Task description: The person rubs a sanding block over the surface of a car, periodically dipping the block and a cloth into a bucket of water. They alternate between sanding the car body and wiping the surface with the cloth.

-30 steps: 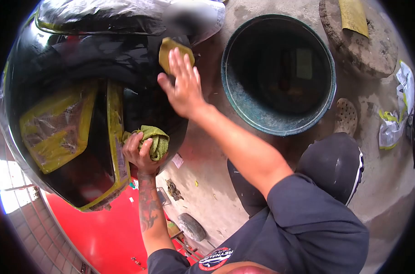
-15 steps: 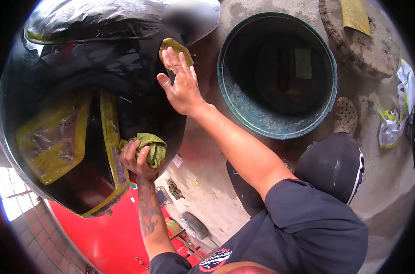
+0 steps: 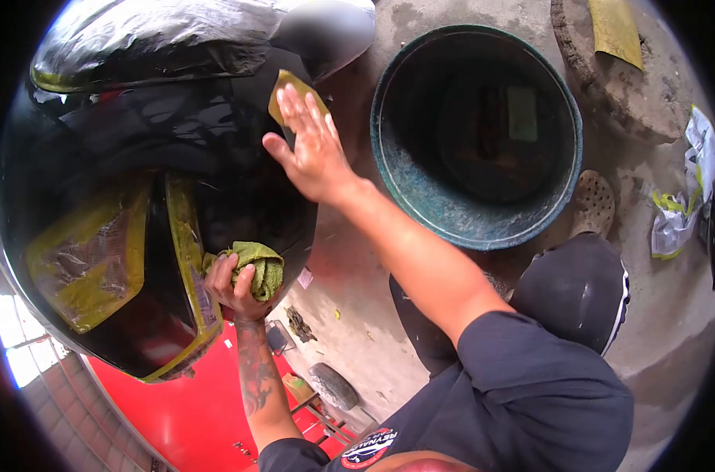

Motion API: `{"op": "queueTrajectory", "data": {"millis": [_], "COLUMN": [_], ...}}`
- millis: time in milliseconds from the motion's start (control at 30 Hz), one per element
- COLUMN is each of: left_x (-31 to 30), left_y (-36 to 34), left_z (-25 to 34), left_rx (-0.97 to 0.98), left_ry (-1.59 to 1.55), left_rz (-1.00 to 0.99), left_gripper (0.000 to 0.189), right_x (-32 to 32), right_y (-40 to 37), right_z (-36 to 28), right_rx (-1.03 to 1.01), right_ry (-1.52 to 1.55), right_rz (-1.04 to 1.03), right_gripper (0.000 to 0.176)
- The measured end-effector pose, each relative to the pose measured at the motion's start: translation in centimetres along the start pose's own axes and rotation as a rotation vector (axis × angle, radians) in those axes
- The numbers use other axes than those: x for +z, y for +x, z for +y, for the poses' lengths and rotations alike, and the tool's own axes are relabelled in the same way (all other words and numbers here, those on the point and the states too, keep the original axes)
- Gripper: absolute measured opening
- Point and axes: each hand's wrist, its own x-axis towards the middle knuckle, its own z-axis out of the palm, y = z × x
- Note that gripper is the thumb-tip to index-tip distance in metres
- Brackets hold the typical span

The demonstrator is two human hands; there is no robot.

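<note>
Right hand [image 3: 314, 157] pressed flat, fingers open, on yellow sanding sheet [image 3: 281, 93] against glossy black panel [image 3: 216, 157], left hand [image 3: 230, 287] clenching green cloth [image 3: 261, 263]; unpinched sheet may slide free.

Right hand [image 3: 314, 153] lies flat and open, palm down, fingers barely spread and stretched forward, thumb splayed out to the left. Its wrist is straight, and the bare right forearm [image 3: 408, 252] runs back and rightward to the shoulder. Left hand [image 3: 233, 287] sits below and left of the right one, fingers curled in a closed grip, knuckles outward; its tattooed left forearm [image 3: 255, 370] drops straight down beneath it, elbow bent
</note>
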Motion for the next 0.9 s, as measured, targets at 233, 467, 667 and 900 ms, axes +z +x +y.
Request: {"op": "queueTrajectory", "data": {"millis": [233,467,667,900], "left_x": [-0.1,-0.2,0.0,-0.2], "left_y": [0.1,-0.1,0.3,0.1], "left_z": [0.1,-0.1,0.0,-0.1], "left_rx": [-0.006,0.002,0.003,0.010], "left_ry": [-0.004,-0.003,0.008,0.004], "left_rz": [0.004,-0.014,0.000,-0.008], "left_gripper": [0.064,0.063,0.063,0.063], "right_x": [-0.9,-0.4,-0.2,0.2], "right_y": [5.3,2.0,5.8,3.1], "right_z": [-0.9,-2.8,-1.0,-0.7], "right_rx": [0.087,0.066,0.061,0.018], "right_ry": [0.110,0.023,-0.018,0.032], "right_rz": [-0.033,-0.010,0.038,0.063], "right_gripper": [0.074,0.078,0.077,0.081]}}
